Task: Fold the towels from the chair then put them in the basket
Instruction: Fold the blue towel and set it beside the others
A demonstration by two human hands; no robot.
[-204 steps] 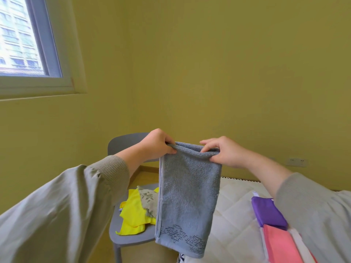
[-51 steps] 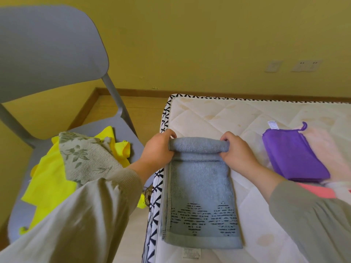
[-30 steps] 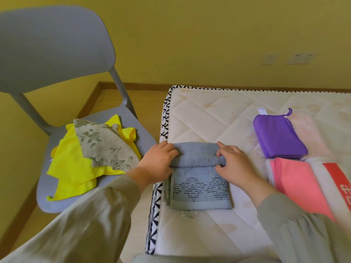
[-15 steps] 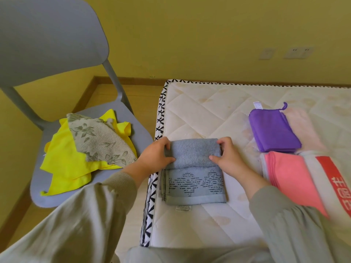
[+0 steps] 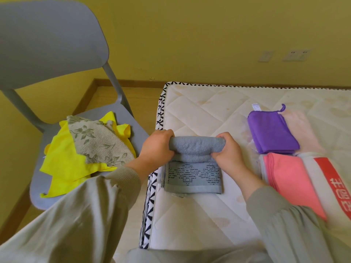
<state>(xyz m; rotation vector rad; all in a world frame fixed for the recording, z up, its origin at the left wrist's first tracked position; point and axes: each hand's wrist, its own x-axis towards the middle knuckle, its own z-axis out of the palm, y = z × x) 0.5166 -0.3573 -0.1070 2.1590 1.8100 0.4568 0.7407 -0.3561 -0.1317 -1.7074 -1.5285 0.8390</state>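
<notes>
While I look down, I count one mattress (image 5: 209, 215), one grey chair (image 5: 47, 44) just to its left, seven towels and my two hands. Two towels lie loose on the chair seat: a yellow one (image 5: 62, 168) underneath and a beige one with a leaf print (image 5: 98, 143) spread over it. Four lie folded on the right of the mattress: a white one with a red band (image 5: 322, 173), a coral one (image 5: 288, 179) touching it on the left, a pale pink one (image 5: 303, 130) beyond them, and a purple one (image 5: 269, 133) overlapping the pale pink one's left side.

The seventh, the grey towel (image 5: 193, 173), sits by the mattress's left edge, straight in front of me. Its far part is doubled into a thick roll whose long axis runs left to right across me. Its flat patterned end points toward me and lies on the mattress.

My left hand (image 5: 157, 147) is curled round the roll's left end, thumb below and fingers wrapped over the top. My right hand (image 5: 228, 152) clamps the right end the same way, fingers bent tight into the cloth. Both hold the roll slightly raised above the flat part.
</notes>
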